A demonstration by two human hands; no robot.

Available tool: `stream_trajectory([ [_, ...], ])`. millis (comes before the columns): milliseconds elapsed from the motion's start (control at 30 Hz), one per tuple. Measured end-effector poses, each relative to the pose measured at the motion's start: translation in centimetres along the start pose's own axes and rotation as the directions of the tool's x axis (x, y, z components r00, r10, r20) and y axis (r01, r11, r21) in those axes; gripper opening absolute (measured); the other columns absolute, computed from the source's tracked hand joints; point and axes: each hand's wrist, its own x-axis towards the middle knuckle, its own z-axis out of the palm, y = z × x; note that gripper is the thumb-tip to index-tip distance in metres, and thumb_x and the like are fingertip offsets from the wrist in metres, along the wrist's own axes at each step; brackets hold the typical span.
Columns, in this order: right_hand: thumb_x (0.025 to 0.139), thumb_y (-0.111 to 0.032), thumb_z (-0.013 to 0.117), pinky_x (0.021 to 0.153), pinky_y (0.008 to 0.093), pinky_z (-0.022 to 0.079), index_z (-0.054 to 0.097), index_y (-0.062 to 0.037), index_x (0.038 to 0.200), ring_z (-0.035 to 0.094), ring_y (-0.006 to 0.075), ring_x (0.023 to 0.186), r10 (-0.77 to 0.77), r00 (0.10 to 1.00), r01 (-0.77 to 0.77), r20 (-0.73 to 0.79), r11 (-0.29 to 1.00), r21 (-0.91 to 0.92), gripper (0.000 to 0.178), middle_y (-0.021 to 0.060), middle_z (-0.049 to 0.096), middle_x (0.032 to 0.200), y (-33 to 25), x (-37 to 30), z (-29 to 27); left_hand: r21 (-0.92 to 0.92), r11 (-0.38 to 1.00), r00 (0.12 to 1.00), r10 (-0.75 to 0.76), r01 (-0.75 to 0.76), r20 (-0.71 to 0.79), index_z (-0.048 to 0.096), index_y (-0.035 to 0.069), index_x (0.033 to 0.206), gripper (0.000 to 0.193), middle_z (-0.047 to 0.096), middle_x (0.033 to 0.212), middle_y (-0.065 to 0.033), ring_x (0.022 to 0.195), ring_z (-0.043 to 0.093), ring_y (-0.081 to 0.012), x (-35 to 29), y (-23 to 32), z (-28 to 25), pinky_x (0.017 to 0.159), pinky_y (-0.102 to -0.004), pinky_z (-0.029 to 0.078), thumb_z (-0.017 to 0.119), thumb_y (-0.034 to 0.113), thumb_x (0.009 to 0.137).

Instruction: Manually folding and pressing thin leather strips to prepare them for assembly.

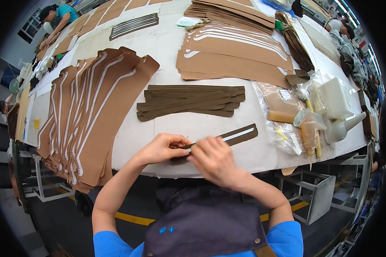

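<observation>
A narrow dark brown strip (249,132) with a white band along its middle lies slantwise near the table's front edge. My left hand (161,149) pinches its near left end between thumb and fingers. Over the middle of the same strip is my right hand (214,162), slightly blurred, its fingers curled together close to the left fingertips. Whatever those right fingers pinch is hidden beneath them. Just beyond both hands rests a loose pile of similar dark brown strips (191,102).
Fanned tan panels with white bands (90,111) cover the table's left side. More tan panels (236,55) are stacked at the back. On the right stand a white plastic container (335,97), a glue bag (309,128) and clear plastic bags. A person (58,21) works at the far left.
</observation>
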Motion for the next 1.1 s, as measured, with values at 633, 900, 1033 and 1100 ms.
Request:
stream_trajectory([
  [633, 0.082, -0.002, 0.075, 0.087, 0.0398, 0.039, 0.074, -0.011, 0.097, 0.056, 0.0247, 0.1, 0.253, 0.967, -0.251, 0.027, 0.936, 0.246, 0.017, 0.0018, 0.064, 0.097, 5.3, -0.4, 3.3, 0.743, 0.576, 0.762, 0.632, -0.341, -0.141, 0.072, 0.009, 0.099, 0.016, 0.067, 0.095, -0.0025, 0.096, 0.061, -0.0221, 1.9, -1.1, 1.4, 0.092, -0.0373, 0.042, 0.08, 0.012, 0.086],
  [900, 0.082, 0.0, 0.073, 0.091, 0.0393, 0.043, 0.076, -0.0065, 0.108, 0.058, 0.0253, 0.099, 0.05, 0.998, -0.059, 0.049, 0.981, 0.187, 0.027, 0.0046, 0.064, 0.102, 6.5, -1.1, 2.6, 0.812, 0.35, 0.603, 0.798, -0.468, 0.004, 0.076, 0.006, 0.104, 0.025, 0.067, 0.098, -0.003, 0.092, 0.063, -0.0229, 1.9, -2.3, 1.0, 0.085, -0.0386, 0.049, 0.076, 0.0, 0.08],
  [1033, 0.077, 0.001, 0.068, 0.094, 0.0423, 0.046, 0.073, -0.0024, 0.116, 0.059, 0.0281, 0.104, -0.123, 0.992, 0.121, 0.012, 0.989, 0.088, 0.04, 0.0086, 0.065, 0.109, 7.0, -1.5, 2.1, 0.867, 0.228, 0.59, 0.802, -0.444, 0.091, 0.077, 0.006, 0.109, 0.038, 0.068, 0.1, -0.0043, 0.095, 0.065, -0.0246, 0.8, -2.1, 0.4, 0.084, -0.0393, 0.054, 0.073, -0.003, 0.073],
  [1100, 0.075, 0.001, 0.067, 0.095, 0.0432, 0.046, 0.072, -0.0012, 0.118, 0.06, 0.0287, 0.106, -0.149, 0.989, 0.149, 0.005, 0.986, 0.073, 0.043, 0.0095, 0.064, 0.111, 7.5, -2.1, 1.5, 0.88, 0.205, 0.605, 0.788, -0.429, 0.111, 0.077, 0.007, 0.113, 0.044, 0.069, 0.103, -0.0055, 0.099, 0.066, -0.0254, 0.2, -2.1, 0.0, 0.086, -0.0392, 0.056, 0.072, -0.003, 0.071],
])
